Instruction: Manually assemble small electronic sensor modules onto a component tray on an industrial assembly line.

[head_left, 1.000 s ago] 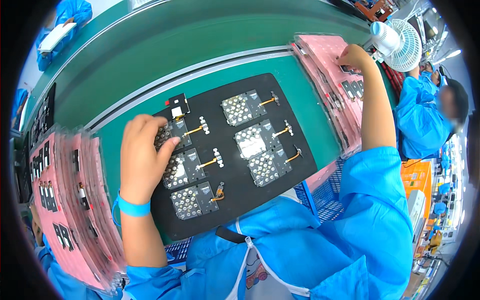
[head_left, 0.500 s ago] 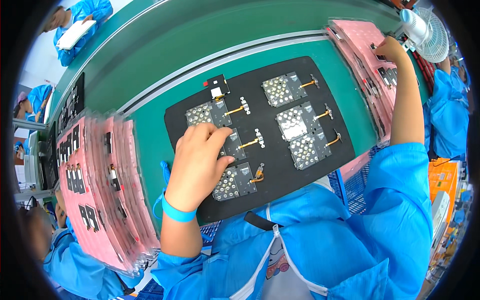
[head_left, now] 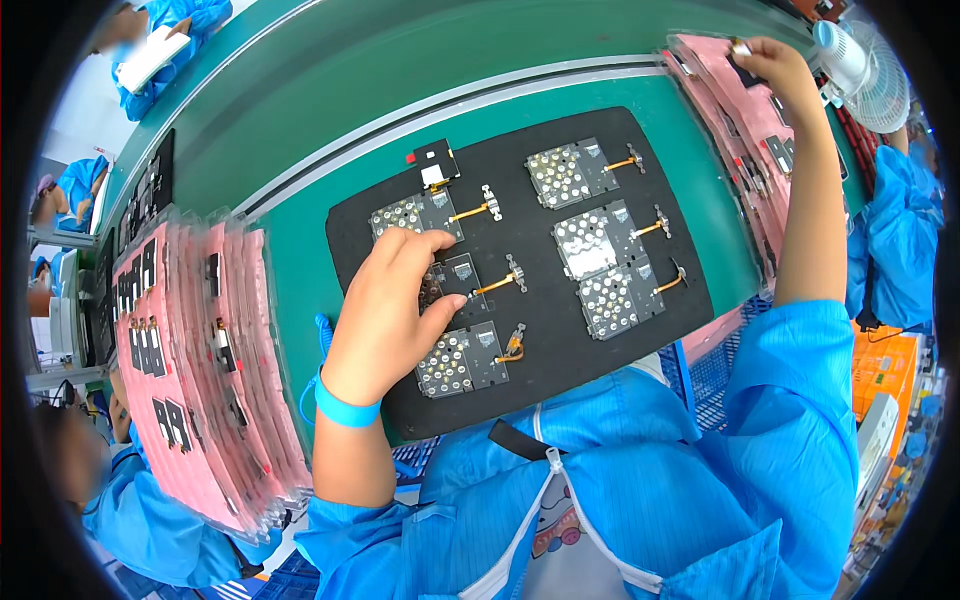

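My left hand (head_left: 378, 305) lies over the middle board of the left column, thumb and forefinger apart. It hides part of this keypad circuit board (head_left: 460, 272), whose orange flex cable (head_left: 495, 287) sticks out to the right. My right hand (head_left: 782, 75) reaches to the far right and pinches a small black module with a pale end (head_left: 740, 50) above a pink tray (head_left: 712, 75). Similar black modules (head_left: 778, 152) lie in that tray. On the black mat (head_left: 525, 345) a black module with a white patch (head_left: 433, 165) sits beyond the left column's top board (head_left: 412, 213).
More keypad boards (head_left: 565, 175) lie in the mat's right column. Stacked pink trays (head_left: 190, 390) stand at the left. A white fan (head_left: 860, 75) is at the far right. A metal rail (head_left: 440, 100) crosses the green bench (head_left: 300, 270). Co-workers (head_left: 150, 510) sit nearby.
My right hand has moved up and away within the tray, and a small module now shows raised at its fingertips. My left hand has shifted slightly left, with thumb and forefinger wider apart.
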A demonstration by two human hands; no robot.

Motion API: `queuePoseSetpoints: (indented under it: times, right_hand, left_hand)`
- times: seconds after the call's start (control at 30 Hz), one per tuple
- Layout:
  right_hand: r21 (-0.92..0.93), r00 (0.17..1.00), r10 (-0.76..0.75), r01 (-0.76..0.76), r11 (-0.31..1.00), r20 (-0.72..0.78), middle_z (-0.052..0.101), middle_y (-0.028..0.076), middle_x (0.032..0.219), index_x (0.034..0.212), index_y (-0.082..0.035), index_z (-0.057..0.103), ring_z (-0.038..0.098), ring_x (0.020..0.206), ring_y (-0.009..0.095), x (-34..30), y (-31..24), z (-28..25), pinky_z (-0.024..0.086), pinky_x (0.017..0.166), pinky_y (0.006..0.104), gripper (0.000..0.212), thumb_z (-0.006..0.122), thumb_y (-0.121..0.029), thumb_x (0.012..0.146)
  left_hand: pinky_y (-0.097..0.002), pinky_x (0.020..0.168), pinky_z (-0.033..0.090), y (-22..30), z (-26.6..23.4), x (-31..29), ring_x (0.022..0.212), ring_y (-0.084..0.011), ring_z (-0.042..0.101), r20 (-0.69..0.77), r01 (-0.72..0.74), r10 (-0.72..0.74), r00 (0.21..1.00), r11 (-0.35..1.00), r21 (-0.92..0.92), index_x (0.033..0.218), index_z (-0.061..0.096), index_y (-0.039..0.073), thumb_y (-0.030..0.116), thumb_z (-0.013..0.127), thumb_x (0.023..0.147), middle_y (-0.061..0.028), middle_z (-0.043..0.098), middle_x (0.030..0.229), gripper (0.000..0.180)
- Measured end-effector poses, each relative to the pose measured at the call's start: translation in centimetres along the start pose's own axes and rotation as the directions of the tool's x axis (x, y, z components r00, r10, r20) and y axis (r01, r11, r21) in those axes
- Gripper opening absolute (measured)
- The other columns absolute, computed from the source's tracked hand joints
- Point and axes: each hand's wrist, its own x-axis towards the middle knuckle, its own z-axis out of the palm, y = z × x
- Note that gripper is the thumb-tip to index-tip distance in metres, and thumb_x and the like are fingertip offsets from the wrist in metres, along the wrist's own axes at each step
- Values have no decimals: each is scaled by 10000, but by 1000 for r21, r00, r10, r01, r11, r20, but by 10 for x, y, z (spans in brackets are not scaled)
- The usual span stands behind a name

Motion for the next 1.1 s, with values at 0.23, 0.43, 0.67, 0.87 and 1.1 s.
queuePoseSetpoints:
  times: [0.23,0.43,0.67,0.87,1.1]
  right_hand:
    - [678,809,-381,-29,735,447,688,115,1042,849,-92,541,664,935,158,-79,-158,106,540,740,287,75,598,-140,843]
    - [581,633,-526,145,801,567,661,20,730,803,-17,670,593,698,67,-128,-193,162,466,631,243,111,743,-62,732]
    - [561,602,-578,245,791,551,649,91,749,820,-9,666,631,672,174,-141,-202,177,481,601,295,104,702,-65,740]
    - [528,581,-638,376,761,506,639,118,747,805,-8,661,639,680,244,-142,-200,183,488,597,328,103,690,-58,721]
    - [433,511,-670,514,740,538,644,146,754,812,-6,672,645,710,294,-136,-209,177,507,633,365,133,683,-69,695]
  left_hand:
    - [-395,716,459,-8,4,2,797,-324,564,-41,-106,110,993,990,97,978,634,20,56,763,682,-129,556,845,325]
    - [-406,718,450,-7,5,7,770,-325,564,-29,-95,99,995,990,103,954,635,19,92,759,697,-124,582,793,294]
    - [-413,714,441,-6,3,6,773,-331,562,-14,-80,82,997,992,94,950,629,10,89,758,693,-129,584,801,299]
    - [-416,725,443,-7,4,6,788,-333,563,-23,-83,85,996,992,90,969,630,3,90,758,692,-133,589,812,317]
    - [-419,734,446,-8,4,5,797,-338,569,-26,-81,84,996,993,88,979,632,2,96,765,690,-138,600,820,331]
